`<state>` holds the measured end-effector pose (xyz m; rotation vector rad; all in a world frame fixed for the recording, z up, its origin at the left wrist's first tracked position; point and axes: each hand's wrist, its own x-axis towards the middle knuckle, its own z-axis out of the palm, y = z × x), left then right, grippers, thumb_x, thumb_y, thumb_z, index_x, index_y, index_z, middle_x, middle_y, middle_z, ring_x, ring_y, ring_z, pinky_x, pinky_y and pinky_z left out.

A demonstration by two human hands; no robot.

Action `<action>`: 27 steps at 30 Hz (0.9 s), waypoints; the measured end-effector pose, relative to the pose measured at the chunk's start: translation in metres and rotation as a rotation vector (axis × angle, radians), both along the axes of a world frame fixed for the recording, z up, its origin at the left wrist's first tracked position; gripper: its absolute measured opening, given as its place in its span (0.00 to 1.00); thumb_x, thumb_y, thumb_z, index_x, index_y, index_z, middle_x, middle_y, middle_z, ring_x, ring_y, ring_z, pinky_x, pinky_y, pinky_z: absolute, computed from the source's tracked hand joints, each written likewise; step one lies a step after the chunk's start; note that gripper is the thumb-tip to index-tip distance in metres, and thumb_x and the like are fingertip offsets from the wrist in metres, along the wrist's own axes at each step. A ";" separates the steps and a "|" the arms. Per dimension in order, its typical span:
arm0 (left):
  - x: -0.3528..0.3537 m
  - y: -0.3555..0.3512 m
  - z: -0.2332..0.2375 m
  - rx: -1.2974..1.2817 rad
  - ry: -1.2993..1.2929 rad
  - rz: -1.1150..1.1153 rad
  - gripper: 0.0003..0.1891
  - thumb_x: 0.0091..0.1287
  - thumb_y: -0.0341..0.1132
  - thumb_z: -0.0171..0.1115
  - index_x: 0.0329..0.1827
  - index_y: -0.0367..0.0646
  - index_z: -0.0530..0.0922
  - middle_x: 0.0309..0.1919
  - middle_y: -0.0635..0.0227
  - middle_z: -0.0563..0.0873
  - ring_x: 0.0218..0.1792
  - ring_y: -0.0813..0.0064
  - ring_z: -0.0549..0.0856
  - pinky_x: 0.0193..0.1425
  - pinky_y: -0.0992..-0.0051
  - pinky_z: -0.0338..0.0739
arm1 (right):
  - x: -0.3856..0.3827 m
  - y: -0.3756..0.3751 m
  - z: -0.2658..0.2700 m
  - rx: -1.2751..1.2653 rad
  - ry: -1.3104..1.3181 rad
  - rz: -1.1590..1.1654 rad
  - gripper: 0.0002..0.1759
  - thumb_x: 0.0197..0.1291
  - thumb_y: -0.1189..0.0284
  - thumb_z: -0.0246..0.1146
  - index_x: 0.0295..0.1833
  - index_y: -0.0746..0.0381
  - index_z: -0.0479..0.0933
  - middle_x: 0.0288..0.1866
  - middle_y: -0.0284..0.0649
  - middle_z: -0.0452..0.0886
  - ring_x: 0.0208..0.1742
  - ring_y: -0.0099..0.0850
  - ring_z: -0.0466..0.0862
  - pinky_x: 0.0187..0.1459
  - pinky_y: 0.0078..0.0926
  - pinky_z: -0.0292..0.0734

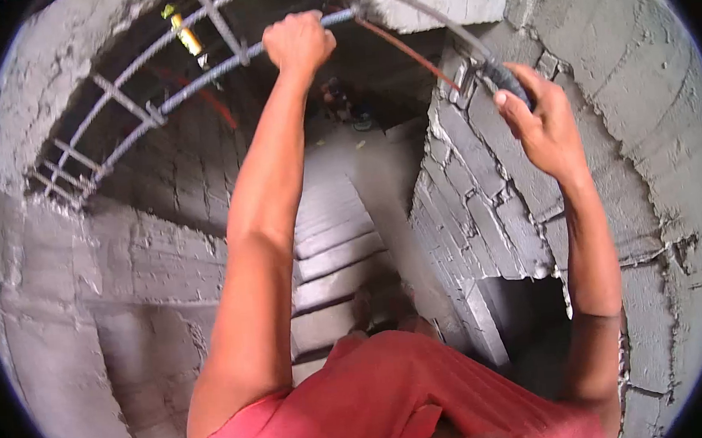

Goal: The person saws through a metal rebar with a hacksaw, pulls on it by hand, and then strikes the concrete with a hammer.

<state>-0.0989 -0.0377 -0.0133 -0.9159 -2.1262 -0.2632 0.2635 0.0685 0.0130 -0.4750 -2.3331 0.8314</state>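
My left hand is closed around a long steel rebar that runs across the opening in the wall, gripping it near its right end. In my right hand is a hacksaw, held by its dark ribbed handle. Its curved grey frame arches up and to the left. The reddish blade slants below the frame, its far end right at the rebar just beyond my left fist.
Crossing bars form a grid at the upper left, where a small yellow object hangs. Concrete steps descend below me between rough block walls. A dark square opening is at lower right. Dim things show at the bottom.
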 end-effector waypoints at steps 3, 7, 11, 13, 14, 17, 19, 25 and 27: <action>0.006 0.003 0.003 -0.034 -0.004 0.012 0.11 0.54 0.45 0.66 0.36 0.53 0.89 0.28 0.57 0.91 0.33 0.53 0.92 0.39 0.55 0.85 | 0.002 0.005 0.011 0.124 0.085 0.034 0.19 0.67 0.68 0.65 0.56 0.71 0.80 0.38 0.49 0.85 0.36 0.34 0.82 0.44 0.35 0.78; 0.002 0.003 -0.002 0.006 0.040 -0.015 0.10 0.54 0.45 0.68 0.32 0.52 0.88 0.28 0.60 0.91 0.32 0.57 0.92 0.39 0.57 0.82 | 0.000 0.005 0.042 0.044 0.065 0.085 0.18 0.66 0.70 0.64 0.56 0.70 0.81 0.36 0.55 0.85 0.37 0.49 0.86 0.45 0.40 0.79; 0.000 -0.001 0.005 -0.046 0.016 -0.004 0.12 0.58 0.48 0.70 0.36 0.53 0.88 0.29 0.60 0.91 0.33 0.55 0.92 0.38 0.56 0.84 | -0.001 -0.032 0.059 0.264 -0.005 0.068 0.18 0.64 0.71 0.64 0.56 0.68 0.81 0.38 0.59 0.84 0.42 0.55 0.87 0.47 0.43 0.80; -0.001 -0.003 0.005 -0.100 -0.048 0.000 0.12 0.62 0.49 0.69 0.40 0.53 0.88 0.32 0.59 0.92 0.35 0.54 0.92 0.38 0.55 0.85 | -0.003 -0.039 0.056 0.294 0.032 0.073 0.18 0.64 0.71 0.64 0.56 0.69 0.81 0.39 0.60 0.84 0.42 0.56 0.87 0.47 0.43 0.80; -0.002 -0.004 0.006 -0.098 -0.050 -0.005 0.12 0.62 0.49 0.69 0.40 0.53 0.88 0.32 0.59 0.92 0.35 0.54 0.92 0.38 0.55 0.85 | -0.005 -0.039 0.054 0.325 0.068 0.076 0.18 0.64 0.71 0.64 0.56 0.69 0.81 0.39 0.61 0.85 0.43 0.56 0.87 0.48 0.44 0.80; -0.004 -0.011 0.004 -0.050 -0.050 -0.099 0.16 0.61 0.49 0.70 0.47 0.53 0.88 0.32 0.60 0.91 0.36 0.55 0.91 0.40 0.55 0.84 | -0.003 -0.025 0.045 0.195 0.088 0.062 0.19 0.65 0.70 0.64 0.57 0.70 0.80 0.33 0.51 0.85 0.36 0.43 0.87 0.44 0.39 0.80; 0.000 -0.018 -0.002 0.051 0.024 -0.159 0.17 0.60 0.48 0.71 0.48 0.52 0.88 0.33 0.61 0.91 0.38 0.56 0.90 0.44 0.55 0.82 | -0.001 -0.021 0.038 -0.041 0.094 0.040 0.20 0.67 0.68 0.64 0.59 0.70 0.80 0.29 0.39 0.83 0.28 0.23 0.80 0.34 0.29 0.76; 0.073 0.000 -0.078 0.961 -0.246 -0.587 0.12 0.65 0.34 0.69 0.51 0.43 0.84 0.47 0.56 0.85 0.53 0.60 0.83 0.58 0.58 0.76 | -0.012 -0.006 0.017 -0.100 0.127 0.044 0.20 0.68 0.69 0.64 0.61 0.69 0.80 0.29 0.35 0.84 0.24 0.18 0.76 0.26 0.23 0.70; 0.097 0.042 -0.100 1.214 -1.187 -0.782 0.17 0.80 0.42 0.59 0.57 0.36 0.81 0.41 0.56 0.88 0.34 0.71 0.88 0.37 0.70 0.84 | -0.018 -0.010 0.021 -0.097 0.103 0.057 0.21 0.68 0.69 0.65 0.61 0.69 0.80 0.30 0.35 0.84 0.24 0.18 0.75 0.26 0.22 0.69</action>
